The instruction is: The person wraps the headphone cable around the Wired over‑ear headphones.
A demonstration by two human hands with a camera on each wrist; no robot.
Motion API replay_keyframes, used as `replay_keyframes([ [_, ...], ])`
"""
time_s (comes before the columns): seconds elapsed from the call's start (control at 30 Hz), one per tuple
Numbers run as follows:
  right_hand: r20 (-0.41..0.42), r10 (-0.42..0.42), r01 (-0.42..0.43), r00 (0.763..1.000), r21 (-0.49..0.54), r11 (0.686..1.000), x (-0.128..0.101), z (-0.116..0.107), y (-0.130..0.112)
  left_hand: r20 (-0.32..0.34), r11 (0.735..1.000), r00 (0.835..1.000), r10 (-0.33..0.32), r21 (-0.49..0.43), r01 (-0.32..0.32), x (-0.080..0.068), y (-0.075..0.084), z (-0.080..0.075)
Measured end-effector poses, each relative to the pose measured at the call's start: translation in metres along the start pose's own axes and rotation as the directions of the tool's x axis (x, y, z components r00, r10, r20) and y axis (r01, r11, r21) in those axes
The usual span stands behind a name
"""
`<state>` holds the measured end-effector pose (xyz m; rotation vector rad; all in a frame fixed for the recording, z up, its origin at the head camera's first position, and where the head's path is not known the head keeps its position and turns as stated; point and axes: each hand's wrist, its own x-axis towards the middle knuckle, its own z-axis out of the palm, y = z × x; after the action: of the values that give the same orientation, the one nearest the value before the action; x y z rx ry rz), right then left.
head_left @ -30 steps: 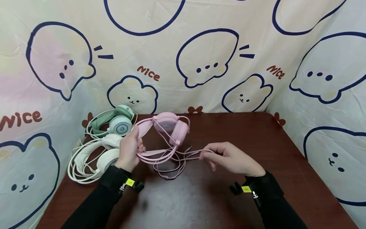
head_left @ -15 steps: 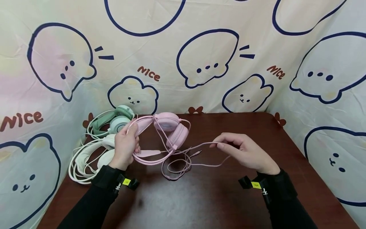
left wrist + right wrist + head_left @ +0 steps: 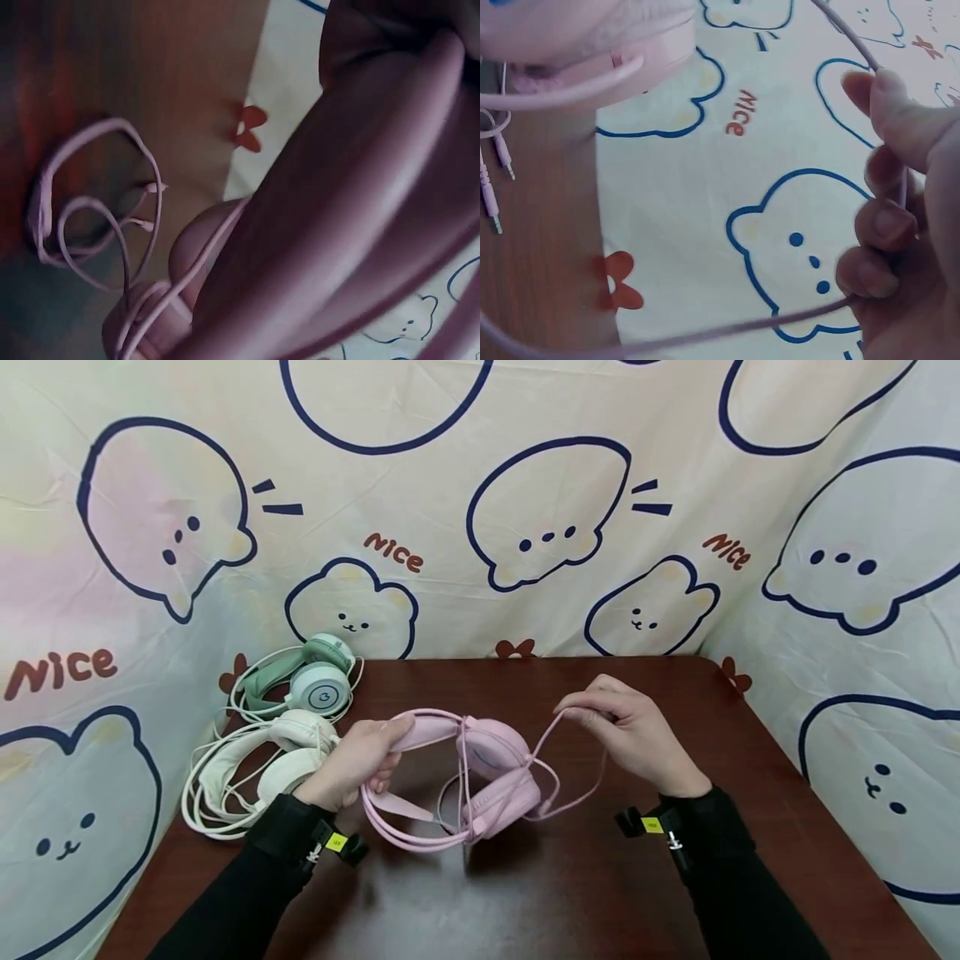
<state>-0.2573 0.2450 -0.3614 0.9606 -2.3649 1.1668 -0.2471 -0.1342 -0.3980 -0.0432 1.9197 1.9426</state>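
My left hand (image 3: 360,764) grips the headband of the pink headphones (image 3: 504,800), which it holds above the table with the two ear cups toward the right. Their pink cable (image 3: 551,731) runs from the cups up to my right hand (image 3: 630,727), where thumb and index finger pinch it. In the right wrist view the cable (image 3: 735,328) also passes through the other curled fingers. Two metal-tipped plugs (image 3: 490,202) appear left of that hand. From the left wrist, a loose loop of cable (image 3: 75,142) shows beyond the cups; in the head view the headphones mostly hide it.
White headphones (image 3: 217,768) with wound cable lie on the table's left side, close to my left hand. Behind them are green headphones (image 3: 318,687). The brown table (image 3: 637,893) meets a printed cloth (image 3: 525,618) at the back and sides.
My left hand has brought the pink headphones right and nearer me. My right hand first drew the cable rightward, then rose a little with it. The white and green headphones stay put.
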Motion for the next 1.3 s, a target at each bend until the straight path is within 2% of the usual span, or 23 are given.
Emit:
replay_keyframes([
  [0.13, -0.073, -0.027, 0.02, 0.997, -0.089, 0.996, 0.0, 0.009, 0.006, 0.077, 0.999, 0.997, -0.027, -0.025, 0.029, 0.001, -0.006, 0.003],
  [0.27, -0.146, 0.012, -0.044, 0.989, -0.215, 0.976, -0.001, 0.012, 0.011, 0.092, 0.998, 0.995, -0.032, -0.05, 0.036, 0.001, -0.007, -0.001],
  [0.4, -0.178, 0.044, -0.1, 0.983, -0.316, 0.944, 0.0, 0.012, 0.015, 0.142, 0.997, 0.989, -0.035, -0.064, 0.045, 0.0, -0.006, -0.007],
  [0.5, -0.159, 0.029, -0.082, 0.987, -0.334, 0.939, 0.002, 0.012, 0.019, 0.197, 0.994, 0.98, -0.039, -0.09, 0.058, -0.001, -0.005, -0.01],
  [0.67, -0.094, -0.031, 0.0, 0.995, -0.311, 0.951, 0.006, 0.012, 0.027, 0.271, 0.986, 0.962, -0.042, -0.144, 0.083, -0.001, -0.004, -0.013],
  [0.73, -0.096, -0.041, 0.008, 0.995, -0.328, 0.945, 0.007, 0.014, 0.029, 0.3, 0.984, 0.953, -0.051, -0.147, 0.099, -0.001, -0.004, -0.012],
  [0.83, -0.135, -0.033, -0.018, 0.99, -0.359, 0.933, 0.009, 0.019, 0.029, 0.338, 0.985, 0.938, -0.075, -0.124, 0.124, -0.001, -0.008, -0.005],
  [0.9, -0.158, -0.027, -0.034, 0.987, -0.372, 0.928, 0.012, 0.023, 0.026, 0.343, 0.985, 0.934, -0.097, -0.102, 0.139, 0.0, -0.012, 0.001],
  [1.03, -0.128, -0.039, -0.012, 0.991, -0.378, 0.926, 0.021, 0.033, 0.019, 0.35, 0.986, 0.928, -0.129, -0.056, 0.158, 0.003, -0.021, 0.016],
  [1.1, -0.091, -0.038, 0.0, 0.995, -0.384, 0.923, 0.025, 0.039, 0.016, 0.372, 0.985, 0.918, -0.138, -0.043, 0.165, 0.003, -0.025, 0.022],
  [1.3, -0.005, 0.031, -0.031, 0.999, -0.371, 0.928, 0.027, 0.052, 0.016, 0.497, 0.981, 0.86, -0.12, -0.075, 0.18, 0.002, -0.028, 0.027],
])
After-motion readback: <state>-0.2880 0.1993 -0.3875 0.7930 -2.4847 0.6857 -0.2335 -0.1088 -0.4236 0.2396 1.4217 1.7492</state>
